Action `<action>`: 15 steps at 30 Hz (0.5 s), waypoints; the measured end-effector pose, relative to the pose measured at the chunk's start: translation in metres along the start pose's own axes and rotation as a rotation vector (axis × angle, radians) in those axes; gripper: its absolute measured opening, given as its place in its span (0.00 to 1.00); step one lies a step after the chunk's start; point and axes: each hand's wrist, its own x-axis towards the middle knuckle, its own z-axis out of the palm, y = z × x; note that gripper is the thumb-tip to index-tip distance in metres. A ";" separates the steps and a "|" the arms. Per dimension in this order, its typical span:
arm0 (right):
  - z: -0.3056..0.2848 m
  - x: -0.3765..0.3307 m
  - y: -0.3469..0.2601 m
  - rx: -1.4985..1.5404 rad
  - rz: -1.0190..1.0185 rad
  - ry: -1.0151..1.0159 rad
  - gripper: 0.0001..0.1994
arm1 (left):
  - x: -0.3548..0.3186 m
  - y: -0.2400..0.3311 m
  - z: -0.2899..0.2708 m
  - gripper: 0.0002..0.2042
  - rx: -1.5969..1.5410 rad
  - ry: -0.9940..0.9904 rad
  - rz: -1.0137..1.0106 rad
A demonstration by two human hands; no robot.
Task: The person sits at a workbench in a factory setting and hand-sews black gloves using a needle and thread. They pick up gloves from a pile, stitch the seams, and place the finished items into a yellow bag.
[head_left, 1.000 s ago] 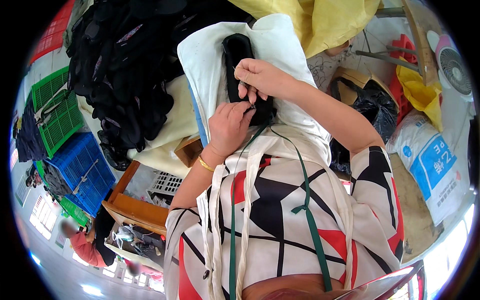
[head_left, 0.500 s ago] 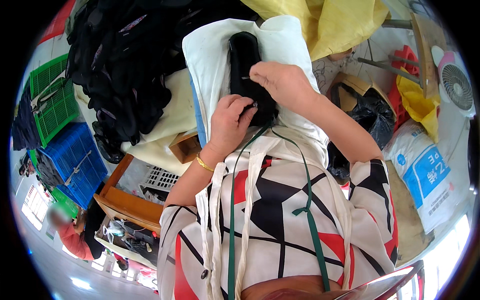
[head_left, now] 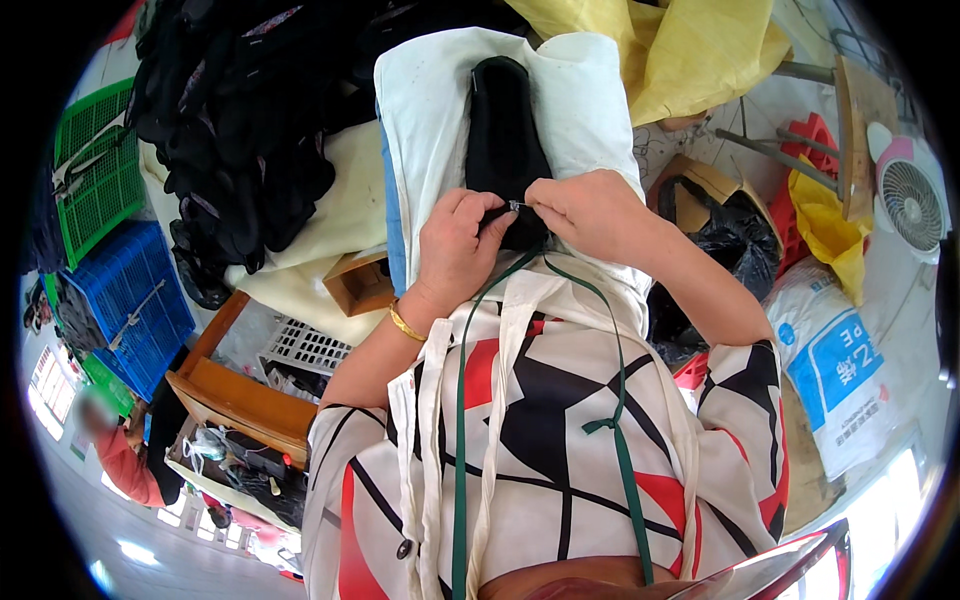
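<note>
A black cloth shoe (head_left: 497,120) lies lengthwise on the white cloth (head_left: 580,110) over my lap. At its near end a small silvery ornament (head_left: 515,206) sits on the black fabric. My left hand (head_left: 462,235) is closed in a pinch on the shoe's edge beside that ornament. Just right of it, my right hand (head_left: 585,212) pinches a thin needle (head_left: 527,205), its tip side reaching the ornament. Most of the needle is hidden by my fingers, and any thread is too fine to make out.
A large heap of black shoes (head_left: 240,120) lies at the far left. Yellow sheeting (head_left: 690,60) is at the far right, near a fan (head_left: 910,200) and a white-blue sack (head_left: 835,365). Blue (head_left: 130,305) and green crates (head_left: 97,175) stand left; another person (head_left: 130,465) is beyond.
My right hand has come down toward me, bringing the needle from above the shoe to the ornament beside my left fingers. The left hand keeps its pinch on the shoe.
</note>
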 end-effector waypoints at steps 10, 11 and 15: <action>-0.002 0.000 -0.002 -0.037 -0.034 -0.014 0.04 | -0.001 -0.004 0.002 0.07 -0.013 0.028 0.031; -0.003 0.000 -0.002 -0.039 -0.035 -0.016 0.03 | -0.001 -0.004 0.002 0.07 -0.011 0.029 0.028; -0.004 0.000 -0.002 -0.035 -0.050 -0.015 0.03 | -0.001 -0.003 0.002 0.06 -0.020 0.033 0.023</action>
